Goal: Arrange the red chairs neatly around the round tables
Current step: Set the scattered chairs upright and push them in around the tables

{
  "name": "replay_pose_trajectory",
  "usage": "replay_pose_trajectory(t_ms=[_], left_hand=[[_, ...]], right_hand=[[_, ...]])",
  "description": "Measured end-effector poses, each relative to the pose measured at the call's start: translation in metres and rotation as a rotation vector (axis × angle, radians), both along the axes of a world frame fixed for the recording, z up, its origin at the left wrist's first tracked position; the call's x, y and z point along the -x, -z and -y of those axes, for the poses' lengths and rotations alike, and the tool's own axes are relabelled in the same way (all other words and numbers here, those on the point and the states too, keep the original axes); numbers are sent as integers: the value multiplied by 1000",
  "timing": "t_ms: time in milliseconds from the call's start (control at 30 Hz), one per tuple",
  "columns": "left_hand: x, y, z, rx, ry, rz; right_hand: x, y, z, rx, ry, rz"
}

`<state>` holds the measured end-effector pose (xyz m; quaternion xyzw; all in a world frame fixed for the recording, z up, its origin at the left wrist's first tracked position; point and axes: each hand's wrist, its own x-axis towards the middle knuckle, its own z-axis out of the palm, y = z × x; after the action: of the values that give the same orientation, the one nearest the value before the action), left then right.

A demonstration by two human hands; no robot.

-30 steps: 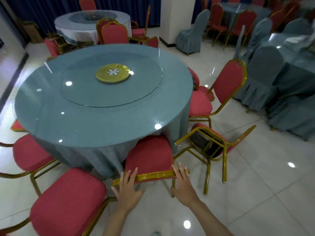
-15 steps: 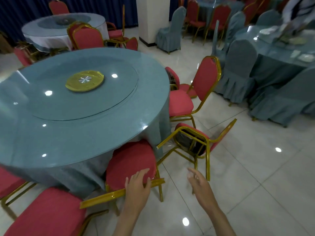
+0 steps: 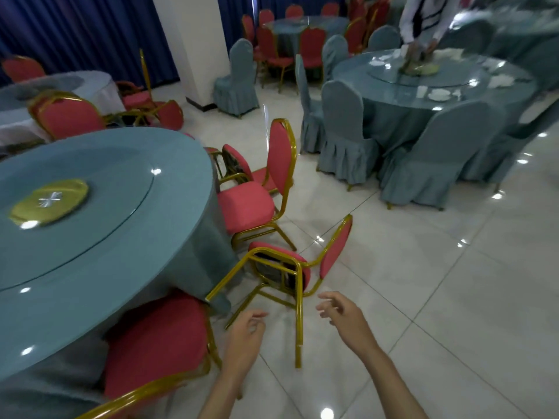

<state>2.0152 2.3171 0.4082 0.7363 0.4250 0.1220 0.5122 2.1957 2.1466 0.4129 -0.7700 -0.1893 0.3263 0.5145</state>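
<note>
A round table (image 3: 99,237) with a teal cloth and glass turntable fills the left. A red chair (image 3: 157,343) with a gold frame stands tucked against its near edge. Beside it, a second red chair (image 3: 290,267) lies tipped over on the floor, legs pointing toward me. An upright red chair (image 3: 257,201) stands past it at the table. My left hand (image 3: 245,340) hovers with loosely curled fingers, holding nothing, just right of the tucked chair. My right hand (image 3: 348,322) is held out, fingers relaxed, close to the tipped chair's near leg without touching it.
A white pillar (image 3: 193,46) stands at the back. To the right, a second round table (image 3: 435,89) is ringed by teal-covered chairs (image 3: 344,131), and a person (image 3: 423,19) leans over it. More red chairs and tables sit further back. White tiled floor (image 3: 453,297) stretches right.
My left hand has let go of the tucked chair's gold backrest. Both hands and my view have swung right toward the tipped-over chair.
</note>
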Motion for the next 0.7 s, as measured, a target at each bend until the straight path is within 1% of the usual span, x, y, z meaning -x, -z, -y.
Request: replay_pose_trajectory(t_ms=[167, 300, 433, 533, 667, 700], left_hand=[[-86, -13, 10, -46, 102, 43], [-152, -7, 17, -48, 118, 51], [-223, 12, 12, 27, 77, 45], [-285, 23, -4, 120, 27, 112], [-363, 29, -17, 125, -79, 160], [-375, 29, -18, 110, -67, 163]], right_hand=[[-82, -14, 6, -24, -2, 37], [-140, -18, 7, -44, 16, 34], [-206, -14, 0, -19, 1, -13], [-266, -7, -12, 2, -9, -32], [-339, 2, -27, 50, -14, -53], [-351, 1, -29, 58, -23, -61]])
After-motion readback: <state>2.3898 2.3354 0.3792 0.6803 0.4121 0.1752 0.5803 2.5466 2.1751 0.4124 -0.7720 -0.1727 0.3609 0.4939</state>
